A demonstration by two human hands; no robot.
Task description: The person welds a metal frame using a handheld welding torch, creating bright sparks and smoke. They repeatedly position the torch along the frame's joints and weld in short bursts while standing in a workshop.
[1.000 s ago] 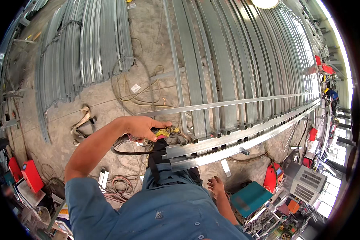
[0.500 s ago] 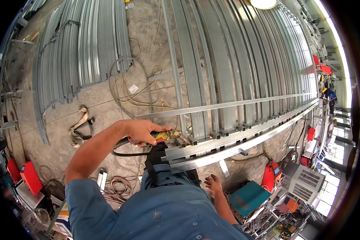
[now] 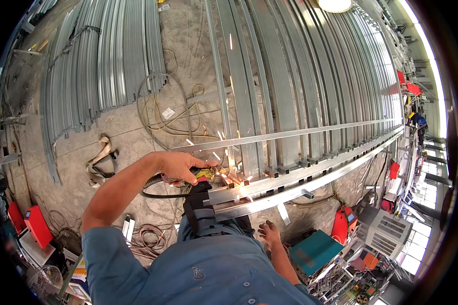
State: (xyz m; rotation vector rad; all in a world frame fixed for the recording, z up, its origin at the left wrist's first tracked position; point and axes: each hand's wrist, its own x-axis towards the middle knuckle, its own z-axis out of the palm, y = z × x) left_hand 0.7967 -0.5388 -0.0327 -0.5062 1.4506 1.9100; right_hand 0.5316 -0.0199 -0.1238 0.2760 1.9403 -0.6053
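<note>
Welding at the near end of a long steel rail frame (image 3: 300,175).

The left hand (image 3: 175,165) clenched a yellow-tipped welding torch (image 3: 206,174), its long axis level, nozzle pointing right into the frame's end, cable (image 3: 160,192) trailing left. The right hand (image 3: 269,235) hung loose and empty below the rails. Steel channels (image 3: 107,56) covered the concrete floor (image 3: 137,137) of the workshop. Sparks (image 3: 229,173), unseen a second earlier, flew upward.

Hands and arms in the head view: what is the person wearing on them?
Both hands are bare, no gloves: left hand, right hand. The forearms are uncovered too. A blue shirt with buttons has its left sleeve ending near the elbow. No watch or rings show.
</note>
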